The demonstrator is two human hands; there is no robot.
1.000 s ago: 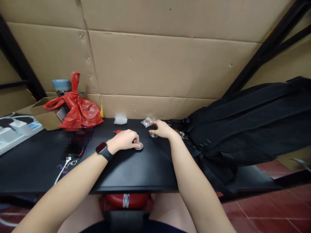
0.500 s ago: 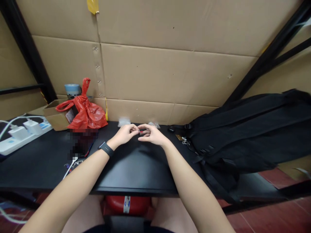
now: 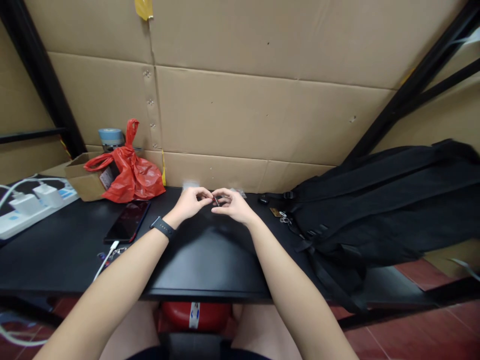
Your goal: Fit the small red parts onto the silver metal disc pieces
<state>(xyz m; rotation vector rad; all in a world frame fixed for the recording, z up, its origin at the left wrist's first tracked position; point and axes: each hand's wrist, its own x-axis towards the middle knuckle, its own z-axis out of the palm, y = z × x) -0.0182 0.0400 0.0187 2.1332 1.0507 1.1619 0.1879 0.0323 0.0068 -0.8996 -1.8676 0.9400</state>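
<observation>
My left hand (image 3: 191, 204), with a black watch (image 3: 163, 227) on its wrist, holds its thumb and forefinger together on a small thin piece (image 3: 216, 201), red and dark, too small to name. My right hand (image 3: 234, 205) faces it with curved fingers, the thumb standing apart below them. Its fingertips are close to the piece; whether they touch it I cannot tell. Both hands are above the far middle of the black table (image 3: 210, 265). Behind them lie small clear plastic packets (image 3: 190, 184), partly hidden.
At left are a phone (image 3: 127, 221), a white cable (image 3: 107, 260), a red plastic bag (image 3: 137, 175), a cardboard box (image 3: 84, 182) and a power strip (image 3: 15, 222). A black backpack (image 3: 382, 200) fills the right side, with keys (image 3: 285, 218) near it. A cardboard wall (image 3: 240, 115) closes the back.
The small piece has turned between my fingers; less red shows on it. Both hands have shifted slightly to the left and remain close together.
</observation>
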